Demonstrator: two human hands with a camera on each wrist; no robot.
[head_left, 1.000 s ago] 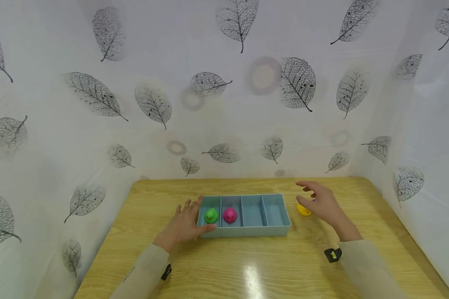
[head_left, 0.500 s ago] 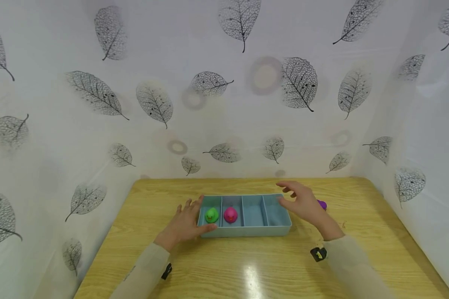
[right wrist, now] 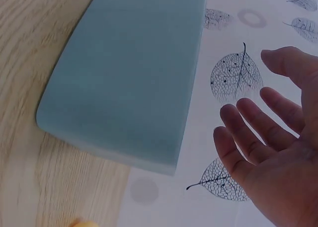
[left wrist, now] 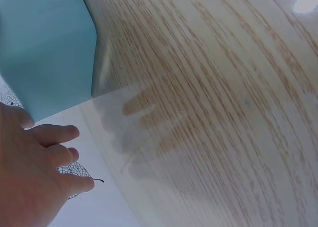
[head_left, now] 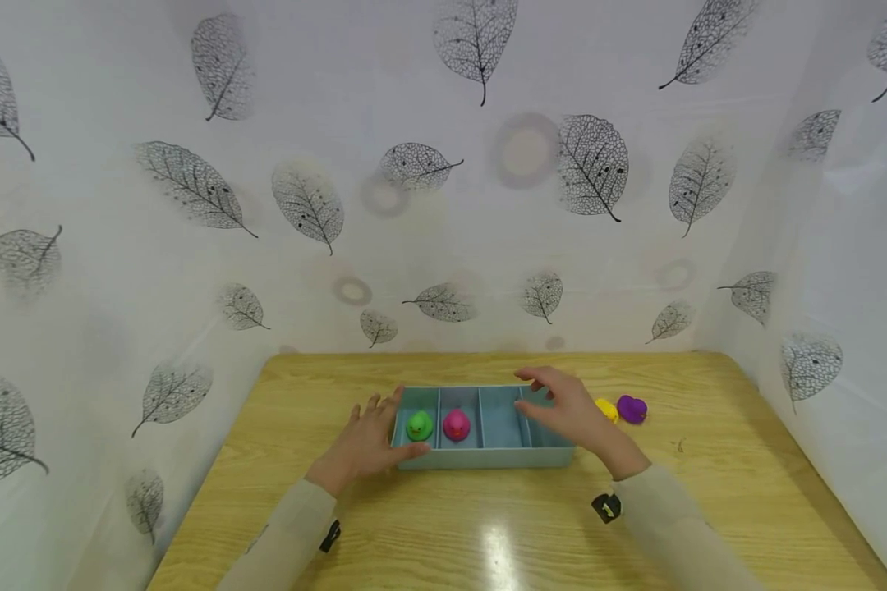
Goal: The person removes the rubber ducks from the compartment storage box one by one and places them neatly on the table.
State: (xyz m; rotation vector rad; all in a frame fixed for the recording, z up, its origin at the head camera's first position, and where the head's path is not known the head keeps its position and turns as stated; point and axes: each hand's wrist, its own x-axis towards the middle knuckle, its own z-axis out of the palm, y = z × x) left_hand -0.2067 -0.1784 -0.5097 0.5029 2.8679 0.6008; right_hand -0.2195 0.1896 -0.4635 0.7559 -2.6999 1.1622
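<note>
A light blue box (head_left: pixel 488 460) with side-by-side compartments sits on the table. In its leftmost compartment rests a green rubber duck (head_left: pixel 419 426), and a pink rubber duck (head_left: pixel 457 425) occupies the compartment beside it. My left hand (head_left: pixel 365 443) lies along the box's left end, thumb at the front rim; its other fingers extend past the box wall (left wrist: pixel 59 48) in the left wrist view. Over the box's right compartments hovers my right hand (head_left: pixel 565 410), fingers spread and loosely bent, holding nothing. The right wrist view shows the bare palm (right wrist: pixel 283 172) beside the box.
A yellow rubber duck (head_left: pixel 607 410), partly hidden by my right hand, and a purple rubber duck (head_left: pixel 631 409) stand on the table right of the box. A leaf-patterned white curtain (head_left: pixel 443 238) encloses the wooden table (head_left: pixel 429 525) at the back and sides.
My right hand has moved left, from the yellow duck to over the box's right compartments, uncovering the purple duck. My left hand and the two ducks in the box stay put.
</note>
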